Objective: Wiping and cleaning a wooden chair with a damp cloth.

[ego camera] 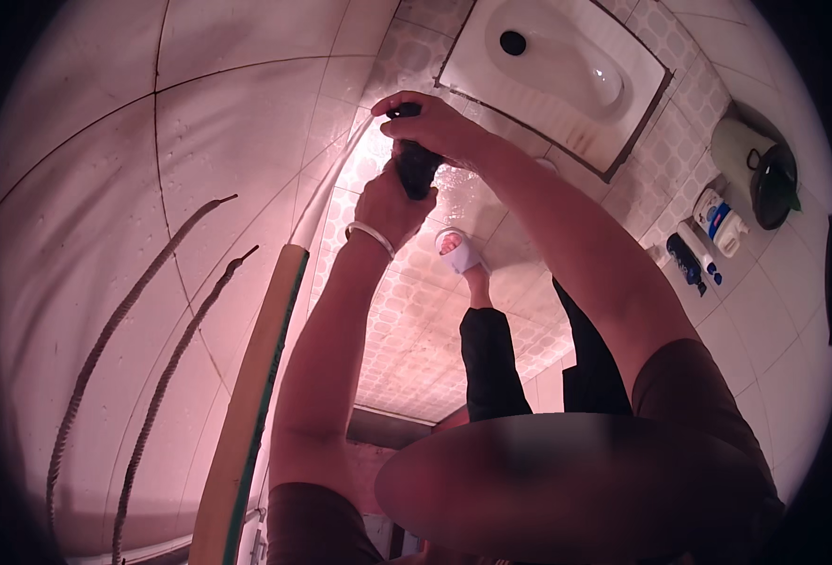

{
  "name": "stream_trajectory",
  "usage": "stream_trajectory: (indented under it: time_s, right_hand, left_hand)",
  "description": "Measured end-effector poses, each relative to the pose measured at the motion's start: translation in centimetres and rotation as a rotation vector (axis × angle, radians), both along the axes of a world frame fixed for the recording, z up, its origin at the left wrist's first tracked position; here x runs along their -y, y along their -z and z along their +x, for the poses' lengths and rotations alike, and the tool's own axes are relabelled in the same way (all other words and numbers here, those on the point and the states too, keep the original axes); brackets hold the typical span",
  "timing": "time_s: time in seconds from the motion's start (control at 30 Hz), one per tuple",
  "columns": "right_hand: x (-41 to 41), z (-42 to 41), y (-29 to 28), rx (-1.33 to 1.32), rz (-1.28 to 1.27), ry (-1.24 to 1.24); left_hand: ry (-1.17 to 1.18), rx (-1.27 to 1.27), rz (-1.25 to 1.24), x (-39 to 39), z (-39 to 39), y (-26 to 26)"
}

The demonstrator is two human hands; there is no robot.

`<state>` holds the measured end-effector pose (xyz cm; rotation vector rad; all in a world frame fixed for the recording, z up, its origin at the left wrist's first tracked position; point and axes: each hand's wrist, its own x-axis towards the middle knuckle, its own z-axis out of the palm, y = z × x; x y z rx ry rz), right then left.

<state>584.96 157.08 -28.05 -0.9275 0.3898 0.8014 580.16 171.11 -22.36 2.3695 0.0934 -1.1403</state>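
My left hand (395, 203), with a pale bangle (370, 236) at its wrist, grips the lower end of a dark, wet-looking bundle (416, 169), apparently cloth. Just above it, my right hand (434, 127) is closed around the upper part of the same bundle, with a dark bit showing between thumb and fingers. Both hands are held out over the tiled floor (416, 339), close to the left wall. Parts of the bundle are hidden by my fingers. Below the hands, one foot in a light slipper (462, 251) stands on the floor.
A squat toilet (642, 92) is set in the floor ahead. To the right stand a green bin (737, 152) and several bottles (719, 222). A long tan bar with a green edge (254, 381) rises at left, beside two braided cords (169, 367) before the tiled wall (246, 141).
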Motion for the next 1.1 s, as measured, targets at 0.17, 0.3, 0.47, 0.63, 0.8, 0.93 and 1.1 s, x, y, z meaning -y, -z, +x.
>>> stream_trajectory:
  time_s: [0.17, 0.3, 0.47, 0.63, 0.8, 0.93, 1.1]
  right_hand:
    - [0.1, 1.1, -2.9, -0.013, -0.153, -0.340]
    - [0.4, 1.7, -2.1, 0.347, -0.326, -0.398]
    - [-3.3, 1.3, -4.8, 1.008, -0.345, -0.355]
    - [-2.1, -0.2, -5.1, 1.215, -0.364, -0.456]
    - [0.1, 0.1, -2.5, 0.549, -0.298, 0.039]
    - [-0.4, 0.1, -1.0, 0.195, -0.118, 0.283]
    - [0.2, 0.0, -1.1, -0.224, 0.042, 0.342]
  left_hand:
    - [0.120, 0.228, 0.093, -4.1, 2.3, 1.2]
    - [-0.076, 0.161, -0.190, -4.2, 2.3, 2.8]
    - [-0.899, -0.500, -1.420, -11.5, 0.5, 5.8]
    - [-1.411, -0.764, -1.227, -8.2, 2.7, 7.3]
    - [-1.857, -0.212, -0.990, -3.7, 5.3, 6.4]
    - [-1.674, 0.007, -1.140, -2.8, 5.0, 5.7]
    - [-1.540, 0.240, -1.040, 0.3, 2.3, 2.5]
